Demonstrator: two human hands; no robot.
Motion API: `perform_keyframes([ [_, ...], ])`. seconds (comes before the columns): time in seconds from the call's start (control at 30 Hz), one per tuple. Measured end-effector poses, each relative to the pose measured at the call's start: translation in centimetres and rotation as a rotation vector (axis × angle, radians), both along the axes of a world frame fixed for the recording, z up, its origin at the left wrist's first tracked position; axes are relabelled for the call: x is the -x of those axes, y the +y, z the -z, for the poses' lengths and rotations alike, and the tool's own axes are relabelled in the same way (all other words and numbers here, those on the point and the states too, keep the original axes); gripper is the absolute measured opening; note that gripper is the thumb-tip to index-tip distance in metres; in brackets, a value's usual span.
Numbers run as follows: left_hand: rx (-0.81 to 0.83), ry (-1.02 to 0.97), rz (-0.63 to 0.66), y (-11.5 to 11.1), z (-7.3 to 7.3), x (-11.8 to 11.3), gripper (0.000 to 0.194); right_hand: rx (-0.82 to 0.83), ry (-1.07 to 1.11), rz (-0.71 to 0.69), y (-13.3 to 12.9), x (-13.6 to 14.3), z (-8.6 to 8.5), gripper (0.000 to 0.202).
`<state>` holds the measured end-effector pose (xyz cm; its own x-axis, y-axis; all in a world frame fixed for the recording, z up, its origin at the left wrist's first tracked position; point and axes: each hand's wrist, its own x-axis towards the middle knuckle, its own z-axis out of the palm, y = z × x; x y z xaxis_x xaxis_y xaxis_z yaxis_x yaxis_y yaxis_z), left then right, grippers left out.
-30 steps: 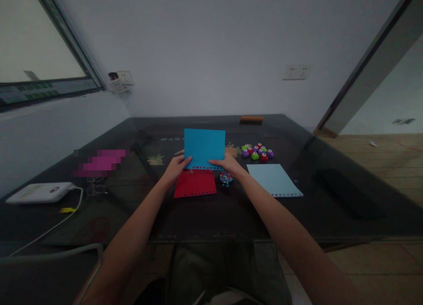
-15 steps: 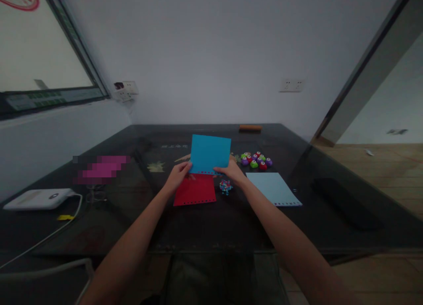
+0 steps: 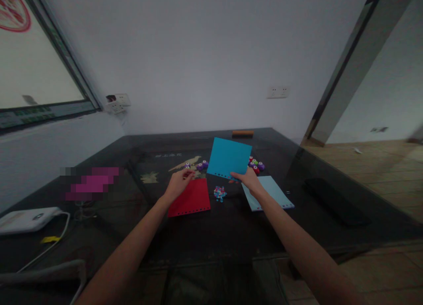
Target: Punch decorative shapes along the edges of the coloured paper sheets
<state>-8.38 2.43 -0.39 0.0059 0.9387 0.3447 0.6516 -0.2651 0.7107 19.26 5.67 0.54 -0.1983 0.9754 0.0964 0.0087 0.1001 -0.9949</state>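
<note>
Head view — clock read from the middle of the red sheet:
- Blue sheet: between one and two o'clock, held tilted above the desk.
- Right hand: fingers and thumb pinching its punched edge.
- Left hand: near eleven o'clock, fingers curled toward the thumb — whether they pinch anything, I can't tell.
- Step, seemingly: one-handed handling of that sheet; the next move calls for a firm pinch, clear of the beads at three o'clock.

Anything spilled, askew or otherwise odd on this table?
The magenta patch at left is blocky and pixelated, hiding what's there. Small blue and pink bits lie loose between the red sheet and the pale sheet; spilled or piled, I can't tell. The blue sheet tilts in the right hand. No damage visible.
</note>
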Motion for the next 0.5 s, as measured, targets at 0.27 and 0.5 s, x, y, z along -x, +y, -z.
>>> perform_keyframes([
  [0.27,-0.057,0.420,-0.125,4.5,-1.1,-1.5,0.026,0.025,0.073,0.067,0.6,-0.9,0.3,0.030],
  [0.5,0.071,0.764,-0.174,7.1,-1.3,-3.5,0.029,0.017,0.074,0.091,1.2,-1.2,0.6,0.031],
])
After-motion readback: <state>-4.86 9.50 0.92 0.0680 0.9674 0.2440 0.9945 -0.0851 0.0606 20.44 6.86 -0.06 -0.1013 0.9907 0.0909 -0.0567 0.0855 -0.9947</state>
